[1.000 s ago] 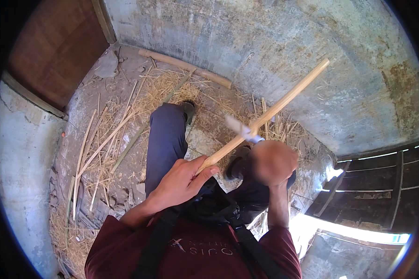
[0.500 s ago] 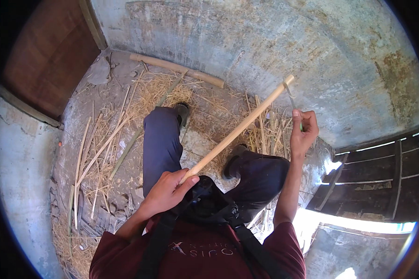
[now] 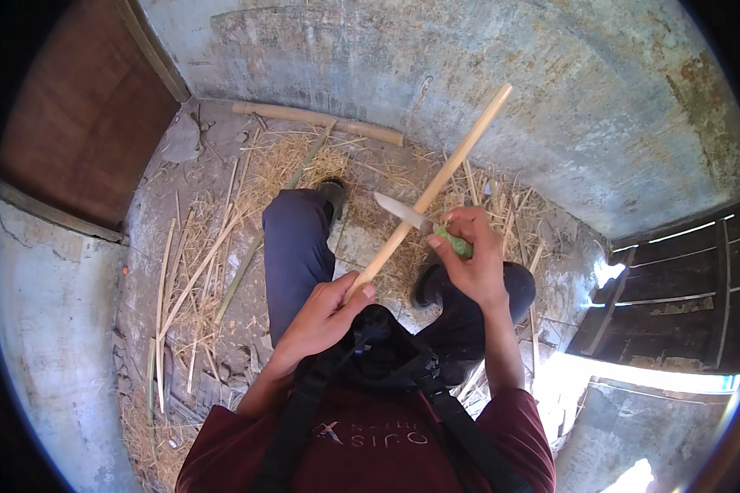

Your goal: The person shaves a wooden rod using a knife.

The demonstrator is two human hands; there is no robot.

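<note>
My left hand is closed round the near end of a long, pale wooden stick, which slants up and away to the right. In my right hand is a knife, gripped by its green-wrapped handle. The blade lies across the middle of the stick and points to the left. Whether its edge bites into the wood cannot be made out.
Pale shavings and long split strips litter the floor. A thick pole lies along the base of the stained wall. On the left stands a brown door panel; dark slatted boards are at the right.
My right hand has brought the knife from the stick's far end down to its middle, nearer my body. The stick tilts more steeply. My left hand keeps its hold.
</note>
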